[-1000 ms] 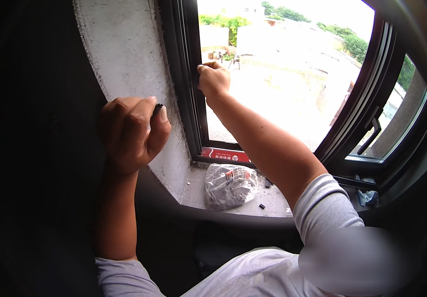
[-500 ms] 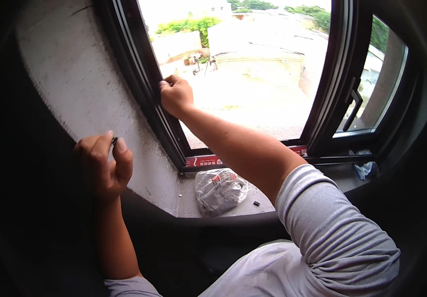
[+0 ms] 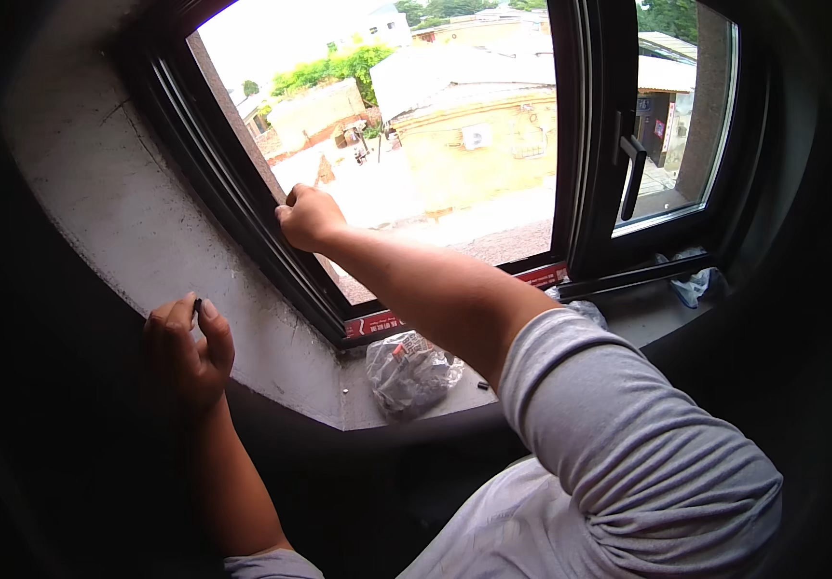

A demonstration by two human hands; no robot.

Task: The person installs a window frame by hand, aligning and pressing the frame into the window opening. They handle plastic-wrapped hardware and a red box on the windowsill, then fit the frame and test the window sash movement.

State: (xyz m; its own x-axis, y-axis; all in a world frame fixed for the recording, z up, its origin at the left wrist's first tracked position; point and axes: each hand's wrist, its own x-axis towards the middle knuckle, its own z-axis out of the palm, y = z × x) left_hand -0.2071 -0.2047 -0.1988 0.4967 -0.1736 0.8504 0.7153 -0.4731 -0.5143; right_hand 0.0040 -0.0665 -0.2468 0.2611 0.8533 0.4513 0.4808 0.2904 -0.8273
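Right hand (image 3: 310, 218) at window frame (image 3: 218, 164), fingers curled, hold unclear; left hand (image 3: 189, 352), lower left, pinches small black piece (image 3: 198, 306).

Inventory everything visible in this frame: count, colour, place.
Window frame: one, black, across view
Handle: one, black, right-hand sash
Strip: one or more, red, frame's bottom
Sill: one, grey, below frame
Bag: one, clear, on sill
Loose piece: one, black, right of bag
Crumpled plastic: two or more, whitish, sill's right
Wall: one, greyish, left
Buildings: several, yellowish, outside
Greenery: patches, green, outside
Held piece: one, black, left hand
Left hand: one, lower left
Right hand: one, frame's left side
Sleeves: two, grey, bottom
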